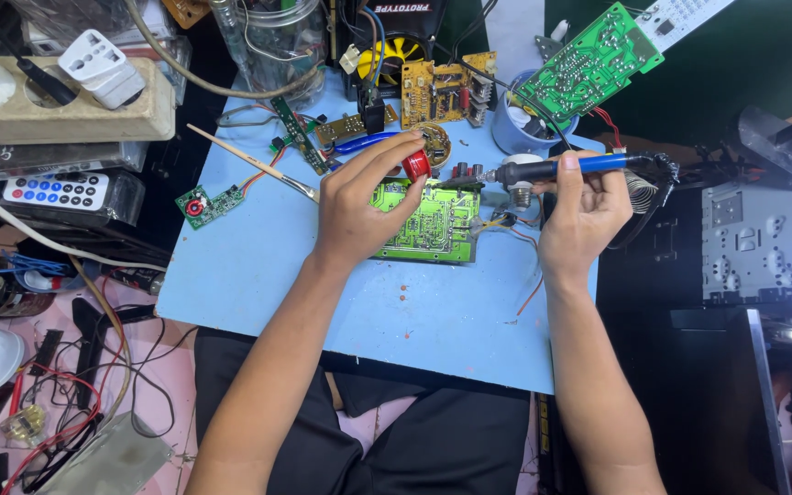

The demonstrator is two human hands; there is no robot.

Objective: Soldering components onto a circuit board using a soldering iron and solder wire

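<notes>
- your left hand (355, 206) was closed around a small red spool (416, 165), pinched at the fingertips just above the green circuit board (433, 225), probably so its free end could feed toward the joint.
- your right hand (584, 206) gripped the blue-handled soldering iron (561, 167) like a pen, tip aimed left at the board's top edge, near the spool.
- the board lay flat on the blue work mat (323, 302), between both hands, likely for steadiness.
- counted: one iron, one red spool, two hands; at least five other bare boards lay about the mat's far end.
</notes>
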